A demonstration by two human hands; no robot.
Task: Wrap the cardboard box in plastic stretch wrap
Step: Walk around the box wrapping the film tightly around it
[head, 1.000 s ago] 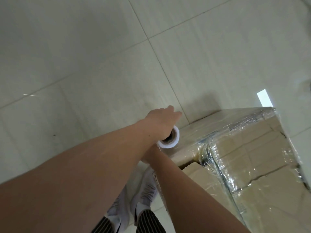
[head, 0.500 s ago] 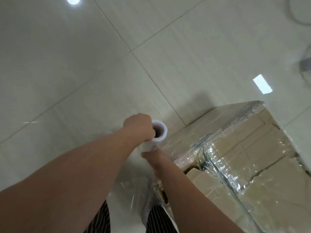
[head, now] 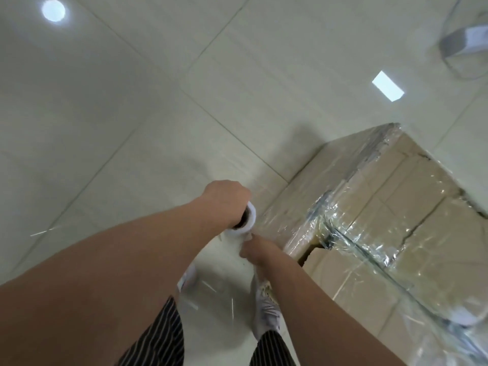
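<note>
Left hand: the left hand (head: 227, 200) is closed into a fist over the top end of the stretch-wrap roll (head: 244, 220), which stands near upright at the centre of the view; only the white rim and dark hollow core show.
Right hand: the right hand (head: 257, 253) sits just below, at about 5 o'clock from the left — curled around the lower part of the roll, though the fingers are hidden, so how tight the hold is I cannot tell.
Box: the cardboard box (head: 396, 220) stands on the tiled floor (head: 132, 114) at 3 o'clock from the hands, close beside them.
Wrap so far: shiny film (head: 351, 231) already crosses the near corner and top edges in bunched, wrinkled bands, and looser film trails down toward the shoes (head: 266, 310).
Box contents: a dark gap opens at the near corner where the flaps do not meet, but nothing inside can be made out.
Handling, roll: likely light and stiff through its core, best held at both ends so it can spin — the film itself is thin, clingy and prone to bunching or tearing if pulled unevenly.
Handling, box: probably rigid yet dentable at corners; steady tension should keep the flaps shut.
</note>
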